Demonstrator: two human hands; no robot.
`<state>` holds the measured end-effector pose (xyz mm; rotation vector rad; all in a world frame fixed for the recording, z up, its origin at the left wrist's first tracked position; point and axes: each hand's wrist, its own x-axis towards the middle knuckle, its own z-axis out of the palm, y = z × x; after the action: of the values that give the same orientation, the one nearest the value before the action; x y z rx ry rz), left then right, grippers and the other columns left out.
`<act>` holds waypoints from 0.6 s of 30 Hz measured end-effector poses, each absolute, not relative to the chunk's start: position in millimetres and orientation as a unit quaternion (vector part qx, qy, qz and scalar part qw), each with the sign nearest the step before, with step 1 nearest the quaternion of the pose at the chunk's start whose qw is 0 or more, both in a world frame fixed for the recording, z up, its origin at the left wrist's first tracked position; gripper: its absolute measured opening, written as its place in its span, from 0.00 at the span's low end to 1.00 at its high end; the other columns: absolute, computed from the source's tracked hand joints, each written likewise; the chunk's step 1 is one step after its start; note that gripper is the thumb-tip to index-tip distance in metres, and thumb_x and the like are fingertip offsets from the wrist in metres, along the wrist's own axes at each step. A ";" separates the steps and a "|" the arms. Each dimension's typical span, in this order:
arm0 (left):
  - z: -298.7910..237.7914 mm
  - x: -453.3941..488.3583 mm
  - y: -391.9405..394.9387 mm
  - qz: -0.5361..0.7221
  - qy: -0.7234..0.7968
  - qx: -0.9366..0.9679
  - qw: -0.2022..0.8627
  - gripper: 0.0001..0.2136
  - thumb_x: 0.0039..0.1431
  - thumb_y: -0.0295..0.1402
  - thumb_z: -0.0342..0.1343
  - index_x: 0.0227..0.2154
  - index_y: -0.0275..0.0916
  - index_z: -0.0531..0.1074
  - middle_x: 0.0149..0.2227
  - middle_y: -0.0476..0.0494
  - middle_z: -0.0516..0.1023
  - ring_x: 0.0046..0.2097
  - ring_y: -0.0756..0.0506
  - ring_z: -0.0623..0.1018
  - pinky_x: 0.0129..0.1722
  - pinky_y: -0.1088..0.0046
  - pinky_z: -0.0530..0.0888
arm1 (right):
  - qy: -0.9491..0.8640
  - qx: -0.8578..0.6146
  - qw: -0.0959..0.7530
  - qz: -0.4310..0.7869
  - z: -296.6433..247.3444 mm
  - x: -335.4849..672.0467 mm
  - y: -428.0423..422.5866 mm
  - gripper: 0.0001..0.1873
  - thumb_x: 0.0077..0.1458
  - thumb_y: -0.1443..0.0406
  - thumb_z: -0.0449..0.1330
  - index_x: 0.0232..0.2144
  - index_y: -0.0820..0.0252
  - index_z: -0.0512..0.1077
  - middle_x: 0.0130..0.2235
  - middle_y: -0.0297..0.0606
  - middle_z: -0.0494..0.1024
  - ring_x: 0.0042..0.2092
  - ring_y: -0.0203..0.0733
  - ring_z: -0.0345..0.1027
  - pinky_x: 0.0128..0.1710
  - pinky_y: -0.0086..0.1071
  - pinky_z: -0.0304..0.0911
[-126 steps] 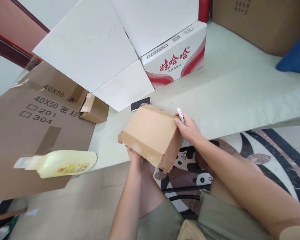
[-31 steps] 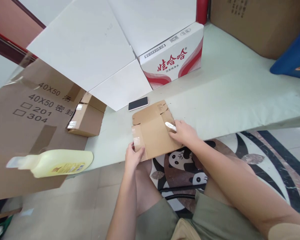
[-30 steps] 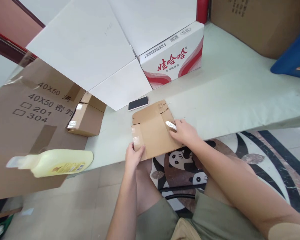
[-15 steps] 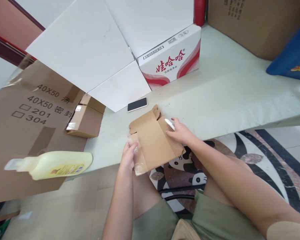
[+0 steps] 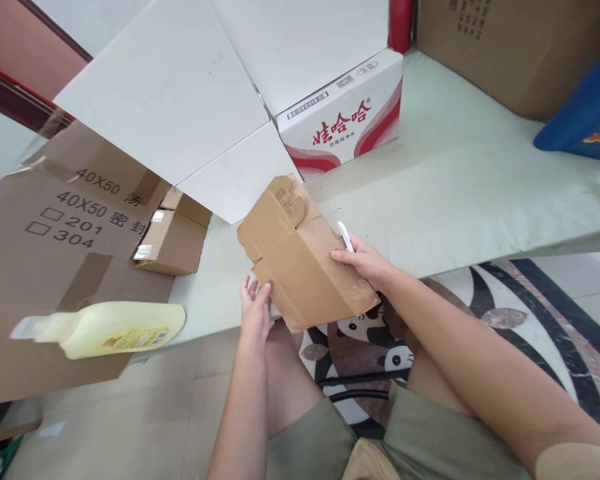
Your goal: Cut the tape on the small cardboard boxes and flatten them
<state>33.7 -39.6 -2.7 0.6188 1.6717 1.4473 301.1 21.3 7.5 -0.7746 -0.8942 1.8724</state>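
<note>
A flattened brown cardboard box [image 5: 305, 267] with a flap raised at its far end is held up over the near edge of the table. My right hand [image 5: 363, 259] grips its right side, thumb on top. Tucked in the same hand is a slim white tool [image 5: 345, 235], perhaps a box cutter; its tip is not clear. My left hand [image 5: 256, 308] is at the box's left edge with its fingers apart, the thumb close to or touching the cardboard.
A yellow bottle [image 5: 125, 328] lies on its side atop a big carton [image 5: 25, 280] at left. Smaller cartons [image 5: 175, 240], white panels [image 5: 180, 87] and a red-and-white water carton [image 5: 347, 127] stand behind. A blue container [image 5: 580, 120] is at right on the cloth-covered table [image 5: 460, 187].
The cardboard has been tilted and raised, its far end swinging up and left over the phone, which is now hidden. My left hand has let go of the taped edge and spread its fingers.
</note>
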 end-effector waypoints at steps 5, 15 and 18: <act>-10.0 29.0 -55.3 0.535 0.581 0.193 0.583 0.20 0.43 0.38 0.70 0.40 0.39 0.74 0.38 0.44 0.82 0.38 0.44 0.82 0.40 0.67 0.79 | -0.281 -0.264 0.454 0.803 15.6 302.4 20.1 0.24 0.39 0.59 0.71 0.41 0.55 0.72 0.36 0.36 0.81 0.35 0.43 0.75 0.40 0.38 0.71; -4.8 39.4 -53.8 0.641 0.562 0.177 0.492 0.18 0.55 0.37 0.64 0.49 0.45 0.73 0.52 0.46 0.79 0.58 0.43 0.75 0.56 0.63 0.74 | -0.284 -0.245 0.455 0.808 14.4 306.0 28.0 0.24 0.46 0.50 0.65 0.42 0.54 0.70 0.40 0.38 0.80 0.36 0.40 0.75 0.16 0.23 0.48; -1.8 38.9 -53.6 0.655 0.570 0.170 0.467 0.15 0.58 0.40 0.61 0.47 0.45 0.74 0.55 0.46 0.77 0.64 0.43 0.69 0.59 0.65 0.72 | -0.342 -0.240 0.413 0.809 20.4 303.1 24.1 0.25 0.47 0.52 0.64 0.47 0.52 0.68 0.48 0.42 0.79 0.44 0.44 0.75 0.16 0.23 0.42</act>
<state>38.9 -53.6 -1.8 0.4164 1.3989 1.6062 303.1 24.1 20.4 -0.6040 -0.8587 2.0342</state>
